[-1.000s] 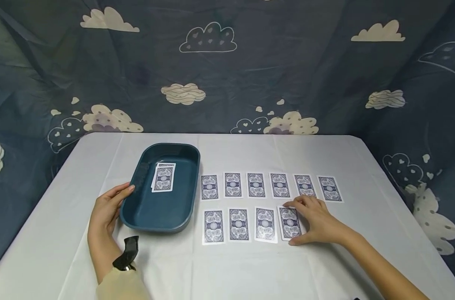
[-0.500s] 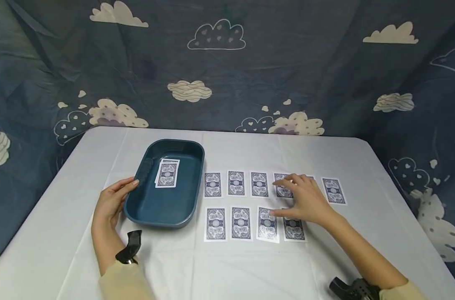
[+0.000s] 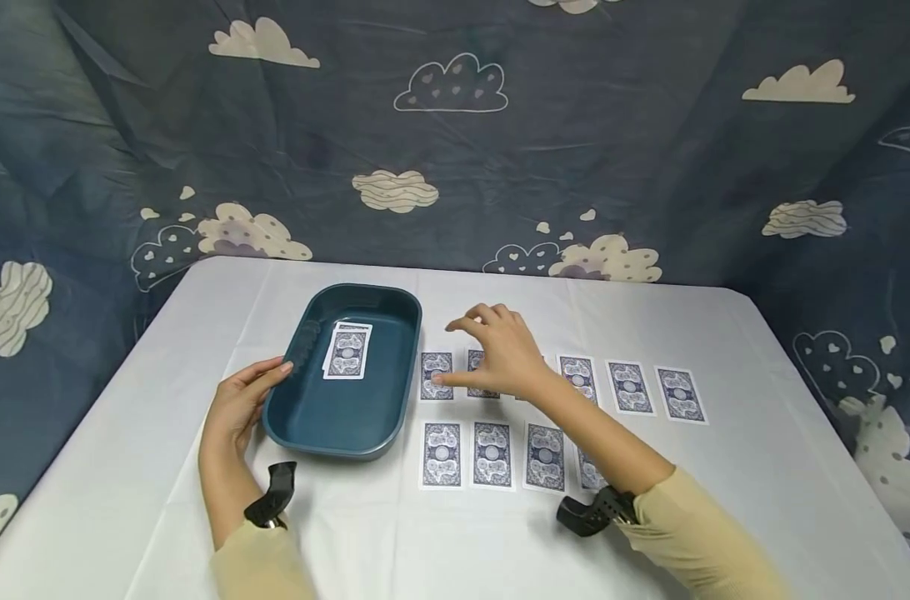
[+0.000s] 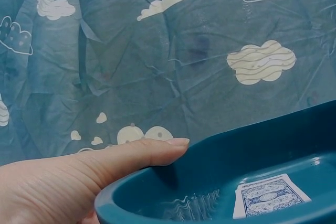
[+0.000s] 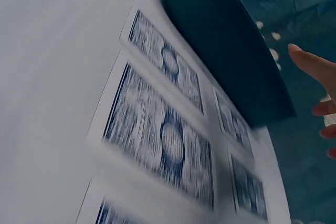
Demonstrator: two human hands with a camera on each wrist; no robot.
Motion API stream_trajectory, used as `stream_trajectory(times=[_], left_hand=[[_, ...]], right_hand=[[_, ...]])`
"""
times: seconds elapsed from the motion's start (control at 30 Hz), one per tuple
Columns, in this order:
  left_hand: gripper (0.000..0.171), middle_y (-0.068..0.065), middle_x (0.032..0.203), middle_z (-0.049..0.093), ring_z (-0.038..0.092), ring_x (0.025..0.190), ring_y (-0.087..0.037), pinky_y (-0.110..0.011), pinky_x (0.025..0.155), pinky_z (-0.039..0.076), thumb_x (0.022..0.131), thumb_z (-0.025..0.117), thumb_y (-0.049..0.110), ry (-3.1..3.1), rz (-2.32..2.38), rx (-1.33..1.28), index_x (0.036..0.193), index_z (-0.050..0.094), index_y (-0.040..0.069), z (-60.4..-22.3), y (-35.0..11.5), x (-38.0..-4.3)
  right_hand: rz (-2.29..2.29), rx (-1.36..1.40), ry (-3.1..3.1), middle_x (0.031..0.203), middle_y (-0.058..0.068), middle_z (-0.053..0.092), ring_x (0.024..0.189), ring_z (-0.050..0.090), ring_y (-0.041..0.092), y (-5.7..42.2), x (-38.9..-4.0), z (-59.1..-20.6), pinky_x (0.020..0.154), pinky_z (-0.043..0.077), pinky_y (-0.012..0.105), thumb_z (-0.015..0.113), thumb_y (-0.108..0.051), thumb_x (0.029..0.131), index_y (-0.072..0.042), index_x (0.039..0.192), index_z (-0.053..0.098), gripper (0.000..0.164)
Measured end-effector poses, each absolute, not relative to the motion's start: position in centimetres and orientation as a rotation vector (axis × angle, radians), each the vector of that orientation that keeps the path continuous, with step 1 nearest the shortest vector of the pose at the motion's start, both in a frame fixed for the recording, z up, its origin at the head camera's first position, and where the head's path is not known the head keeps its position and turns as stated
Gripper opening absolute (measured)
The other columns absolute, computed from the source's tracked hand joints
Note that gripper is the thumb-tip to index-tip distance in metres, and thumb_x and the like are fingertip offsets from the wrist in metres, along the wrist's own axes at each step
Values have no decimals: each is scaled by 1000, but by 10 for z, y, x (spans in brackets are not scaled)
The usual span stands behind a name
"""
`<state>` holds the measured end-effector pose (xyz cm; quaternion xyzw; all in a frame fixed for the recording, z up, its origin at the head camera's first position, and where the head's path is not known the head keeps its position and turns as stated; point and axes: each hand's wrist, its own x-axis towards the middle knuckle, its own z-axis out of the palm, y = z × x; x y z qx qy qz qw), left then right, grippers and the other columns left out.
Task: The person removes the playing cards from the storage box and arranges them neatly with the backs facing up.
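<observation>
With the thumb over the left rim, my left hand grips a deep blue-green tray; in the left wrist view the fingers are mostly hidden behind its wall. A few playing cards lie overlapped inside, the top one showing its blue patterned back. My right hand hovers over the back row of cards, right of the tray, thumb and fingers spread with nothing between them. Just under its thumb shows a face-down card. Hand and forearm hide parts of other cards in both rows.
Several face-down cards make a back row, ending at the far-right card, and a front row, including a near-left card. They lie on a white cloth. A dark cloud-print curtain hangs behind the table.
My right hand has left the right-hand card of the front row and moved left and away from me, toward the tray. The left hand keeps its grip on the tray.
</observation>
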<state>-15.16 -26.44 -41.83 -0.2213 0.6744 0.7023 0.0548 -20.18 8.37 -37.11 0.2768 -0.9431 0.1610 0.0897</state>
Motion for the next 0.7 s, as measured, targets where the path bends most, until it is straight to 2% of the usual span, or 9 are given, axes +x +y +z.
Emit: stream_trajectory(times=[0.13, 0.4, 0.53, 0.7], left_hand=[[18, 19, 88, 63, 61, 82, 1, -18, 68, 50, 76, 76, 29, 2052, 2144, -650, 93, 69, 30, -419, -265, -151], [22, 19, 88, 62, 59, 84, 1, -18, 69, 49, 75, 77, 33, 2101, 2119, -640, 95, 68, 29, -421, -265, -151], [21, 19, 89, 62, 58, 86, 2, -18, 71, 48, 75, 77, 33, 2105, 2116, -636, 95, 68, 29, -422, -264, -152], [21, 19, 89, 62, 57, 84, 2, -17, 69, 48, 76, 76, 32, 2110, 2107, -641, 95, 68, 29, -423, -266, -153]], right_hand=[[464, 923, -2745, 111, 2, 49, 101, 43, 21, 42, -209, -369, 86, 36, 37, 64, -75, 61, -23, 116, 61, 76], [256, 1151, -2763, 114, 5, 48, 104, 41, 20, -31, -225, -374, 90, 35, 36, 65, -73, 63, -19, 124, 55, 82], [224, 1167, -2867, 119, 6, 47, 106, 41, 20, -52, -236, -384, 89, 36, 35, 68, -71, 62, -19, 129, 52, 86], [194, 1151, -3034, 125, 5, 43, 110, 37, 19, -66, -247, -398, 91, 36, 34, 67, -75, 58, -20, 138, 41, 100]])
